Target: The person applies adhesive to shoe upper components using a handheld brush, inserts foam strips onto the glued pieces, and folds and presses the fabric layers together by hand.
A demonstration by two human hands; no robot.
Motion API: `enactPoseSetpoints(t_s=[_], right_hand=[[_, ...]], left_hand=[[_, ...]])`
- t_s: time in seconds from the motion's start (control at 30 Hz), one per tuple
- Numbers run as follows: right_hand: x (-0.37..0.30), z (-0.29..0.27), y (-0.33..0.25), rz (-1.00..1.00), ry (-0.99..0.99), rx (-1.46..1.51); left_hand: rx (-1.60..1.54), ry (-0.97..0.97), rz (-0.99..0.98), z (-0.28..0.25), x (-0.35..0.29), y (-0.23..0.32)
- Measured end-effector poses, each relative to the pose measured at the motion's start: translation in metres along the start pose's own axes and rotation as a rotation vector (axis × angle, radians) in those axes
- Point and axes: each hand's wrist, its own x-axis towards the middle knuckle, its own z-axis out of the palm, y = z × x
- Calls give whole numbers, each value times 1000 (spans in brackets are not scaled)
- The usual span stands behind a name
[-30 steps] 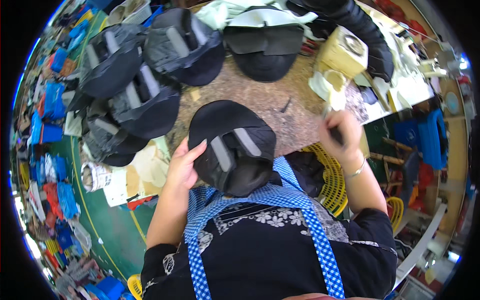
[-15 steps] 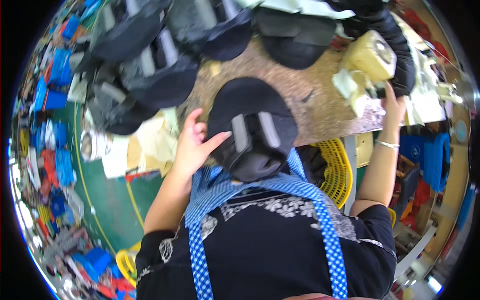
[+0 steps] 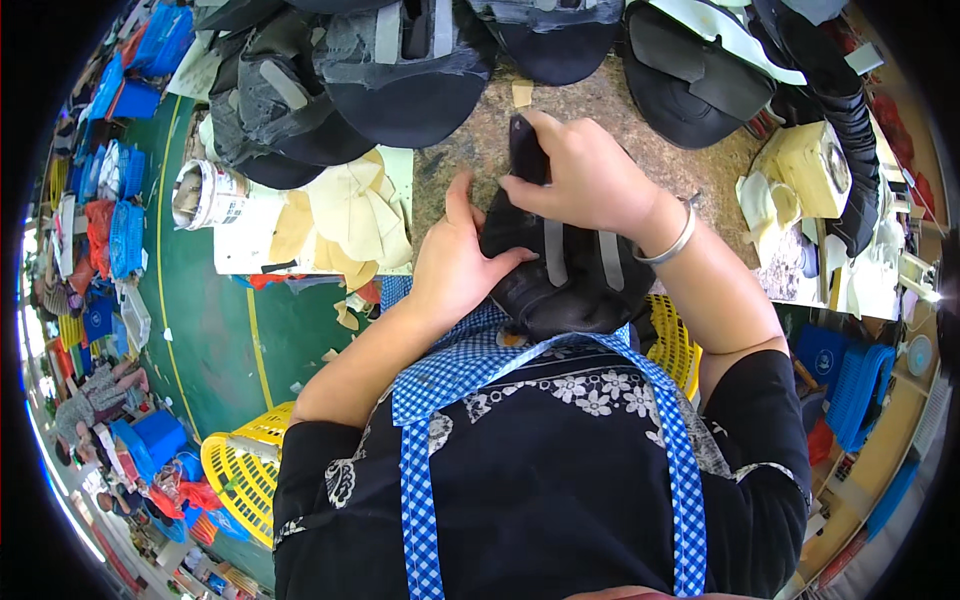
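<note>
In front of my body, at the workbench's near edge, lies a black rounded fabric piece [image 3: 580, 285] with two grey strips on it. My left hand [image 3: 460, 255] holds its left side, the thumb resting on top and the fingers along the edge. Above the piece, my right hand [image 3: 590, 175] grips a narrow dark piece [image 3: 526, 150] with a rounded end between thumb and fingers. Whether that narrow piece is separate or part of the larger one, I cannot tell. My right forearm crosses over the right side of the rounded piece.
Several similar black pieces [image 3: 410, 100] line the bench's far side. Cream cut-outs [image 3: 350, 205] and a white bucket [image 3: 208, 195] are at left; a yellowish block [image 3: 800, 165] and a ribbed black sleeve [image 3: 850, 130] at right. Yellow baskets [image 3: 240, 470] stand below.
My right hand has come from beside the yellowish block to the black piece and now grips a narrow dark piece. My left hand has closed on the rounded piece, and the view has shifted.
</note>
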Motion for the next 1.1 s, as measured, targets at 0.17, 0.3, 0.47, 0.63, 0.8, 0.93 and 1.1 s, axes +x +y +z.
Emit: enactPoseSetpoints(t_s=[0.17,0.3,0.47,0.63,0.8,0.93,1.1], right_hand=[[-12,-6,5,36,-22,13],[-69,-51,40,318,20,-105],[-107,-77,39,758,250,424],[-96,-14,19,432,406,439],[-112,-38,11,714,-37,572],[-91,-54,19,719,345,917],[-68,-3,-9,215,99,360]], left_hand=[[-8,9,31,1,0,-3],[21,1,7,-1,0,-3],[49,26,23,2,0,-4],[119,0,23,2,3,4],[173,-5,-8,3,0,6],[188,-11,-20,2,0,6],[182,-29,3,3,2,8]])
